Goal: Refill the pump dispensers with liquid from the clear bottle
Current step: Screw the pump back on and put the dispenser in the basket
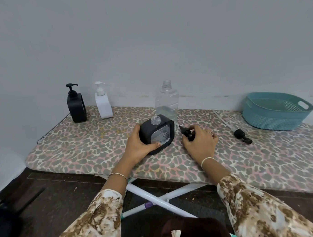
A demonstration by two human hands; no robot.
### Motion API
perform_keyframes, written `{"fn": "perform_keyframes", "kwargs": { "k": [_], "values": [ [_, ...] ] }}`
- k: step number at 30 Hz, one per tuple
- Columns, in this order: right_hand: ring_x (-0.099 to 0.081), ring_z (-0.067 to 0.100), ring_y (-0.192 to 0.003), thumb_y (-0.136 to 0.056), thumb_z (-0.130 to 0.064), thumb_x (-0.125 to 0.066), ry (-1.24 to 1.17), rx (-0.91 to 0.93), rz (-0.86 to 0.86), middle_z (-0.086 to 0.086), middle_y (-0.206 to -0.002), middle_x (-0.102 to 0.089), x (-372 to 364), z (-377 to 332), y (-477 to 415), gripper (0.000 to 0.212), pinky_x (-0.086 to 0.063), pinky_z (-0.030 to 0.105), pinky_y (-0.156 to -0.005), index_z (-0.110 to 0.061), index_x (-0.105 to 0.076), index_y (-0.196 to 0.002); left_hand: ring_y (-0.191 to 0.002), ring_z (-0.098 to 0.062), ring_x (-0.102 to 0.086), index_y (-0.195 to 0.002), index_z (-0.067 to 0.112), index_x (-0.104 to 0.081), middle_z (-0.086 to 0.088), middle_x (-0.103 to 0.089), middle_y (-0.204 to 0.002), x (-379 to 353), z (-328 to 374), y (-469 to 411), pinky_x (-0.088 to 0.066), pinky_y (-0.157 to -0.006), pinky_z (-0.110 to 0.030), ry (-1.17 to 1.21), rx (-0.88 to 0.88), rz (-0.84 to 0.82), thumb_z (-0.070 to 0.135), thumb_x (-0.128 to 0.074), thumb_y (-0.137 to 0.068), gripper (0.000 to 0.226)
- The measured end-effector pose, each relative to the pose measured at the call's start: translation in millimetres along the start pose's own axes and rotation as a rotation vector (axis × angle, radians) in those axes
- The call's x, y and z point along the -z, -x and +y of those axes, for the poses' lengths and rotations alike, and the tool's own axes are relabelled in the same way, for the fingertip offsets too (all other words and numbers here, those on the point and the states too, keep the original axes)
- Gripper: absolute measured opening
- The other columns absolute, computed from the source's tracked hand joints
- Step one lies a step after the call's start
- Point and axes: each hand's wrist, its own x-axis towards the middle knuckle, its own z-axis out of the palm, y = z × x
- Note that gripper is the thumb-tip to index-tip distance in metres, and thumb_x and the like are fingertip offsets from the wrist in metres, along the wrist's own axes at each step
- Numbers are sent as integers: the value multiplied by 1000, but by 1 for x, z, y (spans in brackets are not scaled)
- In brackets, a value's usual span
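**A:** Why is the left grip (pixel 138 147) wrapped round that open dispenser (pixel 157 134)?

**B:** To steady it, I'd say. Fingers curl behind its left side and the thumb lies across the clear front panel. The neck is bare and points up, so it looks ready either for pouring or for getting its pump back.

**A:** And the right grip (pixel 200 143)?

**B:** Closed on a black pump head (pixel 186 132), low on the surface (pixel 99 147) just right of the dispenser. I judge that pump belongs to this neck.

**A:** Where's the liquid?

**B:** The clear bottle (pixel 166 100) stands uncapped right behind the dispenser, against the far wall. What liquid it holds seems to sit low.

**A:** Any room to work?

**B:** Some. Open patterned surface runs left of the dispenser toward the black dispenser (pixel 76 107) and white dispenser (pixel 103 106) at the far-left end, both with pumps on. To the right, a second pump head (pixel 241 136) lies loose, well apart from the right grip, and a teal basket (pixel 275 116) sits beyond it.

**A:** Edges?

**B:** The near edge is close under both wrists. Lifting the bottle means reaching over the open neck, so a knock could tip the dispenser forward.
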Motion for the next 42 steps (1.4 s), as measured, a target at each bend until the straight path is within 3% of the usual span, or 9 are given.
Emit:
{"fn": "perform_keyframes", "kwargs": {
  "k": [6, 11, 16, 19, 23, 26, 31, 37, 42],
  "values": [
    [-61, 16, -93, -76, -45, -69, -543, -166, 70, -9, -93, -64, 7, 7, 1, 32, -47, 48, -92, -29, -63, -102, -105, -7, -63, -117, 24, -52, 6, -64, -113, -4, 4, 7, -54, -90, -26, 67, 10, -46, 5, -88, -65, 66],
    [-65, 7, -83, -76, -11, -81, -1115, -464, 134, 5, -102, -69, 38, -2, -9, 31, -54, 15, -74, -17, -67, -103, -105, -12, -65, -109, 34, -53, 3, -65, -113, -12, 9, 10, -55, -90, -30, 110, 11, -87, -1, -87, -64, 66],
    [-67, 8, -90, -70, 7, -79, -1382, -381, 163, 2, -98, -69, 81, -9, -27, 42, -55, 19, -82, -3, -69, -110, -101, -11, -66, -109, 29, -54, -1, -66, -110, -26, 14, 13, -57, -86, -31, 159, 15, -132, -5, -85, -64, 65],
    [-64, 10, -84, -73, 0, -80, -1400, -241, 129, 1, -88, -69, 100, -12, -32, 32, -52, 21, -82, -4, -71, -104, -106, -14, -65, -110, 32, -55, -2, -67, -112, -34, 13, 13, -56, -90, -32, 179, 12, -125, -4, -86, -64, 66],
    [-65, 13, -90, -78, -24, -80, -1351, -118, 114, 7, -100, -68, 117, -23, -32, 25, -53, 31, -88, -15, -70, -99, -111, -14, -63, -115, 34, -52, 0, -65, -117, -37, 6, 15, -53, -95, -31, 206, 41, -130, 1, -85, -69, 66],
    [-69, 16, -100, -89, -19, -68, -1380, -76, 32, 9, -115, -66, 123, -35, -31, 24, -57, 35, -86, -10, -58, -109, -113, -11, -61, -129, 26, -49, 2, -63, -121, -37, 4, 16, -52, -94, -24, 212, 60, -151, 3, -84, -71, 71],
    [-73, 22, -86, -90, -17, -66, -1195, 15, 18, 13, -104, -69, 124, -48, -32, 33, -59, 36, -78, -1, -54, -117, -111, -7, -61, -126, 28, -50, 4, -64, -120, -37, 5, 19, -51, -87, -15, 227, 65, -156, 1, -82, -72, 69],
    [-71, 17, -74, -81, -23, -72, -933, 123, 45, -7, -85, -70, 126, -54, -33, 28, -59, 41, -74, -14, -60, -106, -102, 6, -61, -124, 28, -51, 9, -64, -116, -38, 7, 20, -48, -80, -9, 244, 76, -155, -1, -82, -71, 69],
    [-69, 13, -68, -81, -21, -71, -895, 167, 147, -8, -83, -69, 134, -61, -37, 24, -59, 34, -72, -19, -59, -102, -102, 5, -61, -125, 29, -51, 10, -65, -115, -38, 4, 19, -49, -81, -10, 242, 75, -153, -1, -83, -70, 70]
  ]
}}
